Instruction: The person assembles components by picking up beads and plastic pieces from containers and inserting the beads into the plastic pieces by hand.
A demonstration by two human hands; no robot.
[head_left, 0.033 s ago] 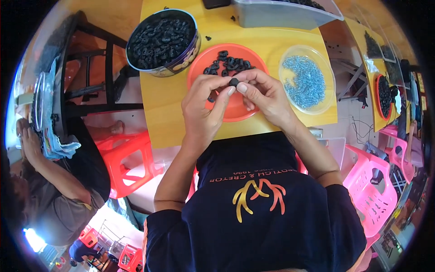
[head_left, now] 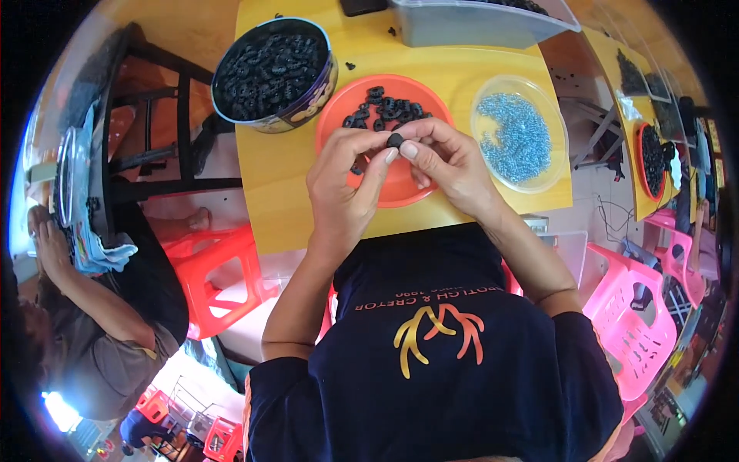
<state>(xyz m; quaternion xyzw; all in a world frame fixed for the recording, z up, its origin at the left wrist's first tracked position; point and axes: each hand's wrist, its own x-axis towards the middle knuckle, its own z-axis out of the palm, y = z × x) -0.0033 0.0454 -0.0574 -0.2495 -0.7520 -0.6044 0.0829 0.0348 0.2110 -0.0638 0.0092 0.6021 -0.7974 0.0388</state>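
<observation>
A small dark rounded black piece (head_left: 395, 141) is pinched between the fingertips of both my hands, above the near half of a red-orange plate (head_left: 396, 192). My left hand (head_left: 348, 165) grips it from the left with thumb and forefinger. From the right, the thumb and forefinger of my right hand (head_left: 446, 158) close on it, with the other fingers curled below. Several black ring-like pieces (head_left: 396, 108) lie on the plate's far side, and a few show beside my left hand. The held piece is partly covered by my fingers, so its exact kind is unclear.
A round tub (head_left: 273, 77) full of black pieces stands at the left back. To the right is a shallow clear container (head_left: 558, 127) of blue beads (head_left: 516, 142). A grey plastic bin (head_left: 477, 25) sits at the back. Another person's forearm (head_left: 108, 304) shows at the far left.
</observation>
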